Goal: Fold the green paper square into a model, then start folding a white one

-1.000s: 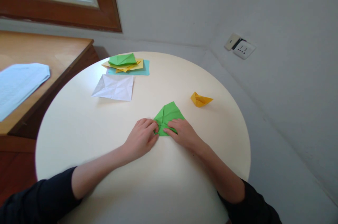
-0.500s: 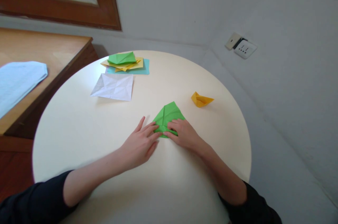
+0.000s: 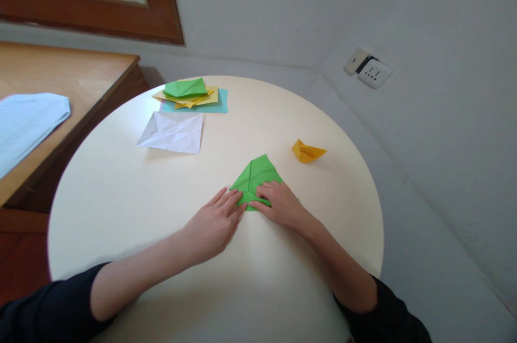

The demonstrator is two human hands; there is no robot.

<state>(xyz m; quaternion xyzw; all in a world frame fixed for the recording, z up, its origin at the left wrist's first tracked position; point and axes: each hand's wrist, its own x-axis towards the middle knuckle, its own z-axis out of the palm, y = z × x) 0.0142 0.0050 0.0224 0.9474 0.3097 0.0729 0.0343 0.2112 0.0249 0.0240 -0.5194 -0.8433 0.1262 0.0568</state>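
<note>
A partly folded sheet of green paper [image 3: 258, 170] lies on the round white table, with creases across it and a narrow fold along its near edge. My left hand [image 3: 216, 219] rests with outstretched fingers on the paper's left near corner. On the other side, my right hand [image 3: 283, 205] has its fingers curled, pinching the folded near edge between thumb and fingers. Part of the paper's right side is hidden under that hand. A small orange folded paper boat [image 3: 307, 152] sits beyond my right hand, apart from it.
A creased white sheet [image 3: 172, 132] lies at the table's far left. Behind it is a pile of coloured papers with a green folded piece [image 3: 186, 88] on top. A wooden desk [image 3: 81, 71] with a light blue cloth-like item [image 3: 32, 122] stands left. Walls close off the back and right.
My left hand's fingers have come closer together and pressed down on the paper's left corner; the forefinger and thumb are no longer spread. My right hand keeps its pinch in place.
</note>
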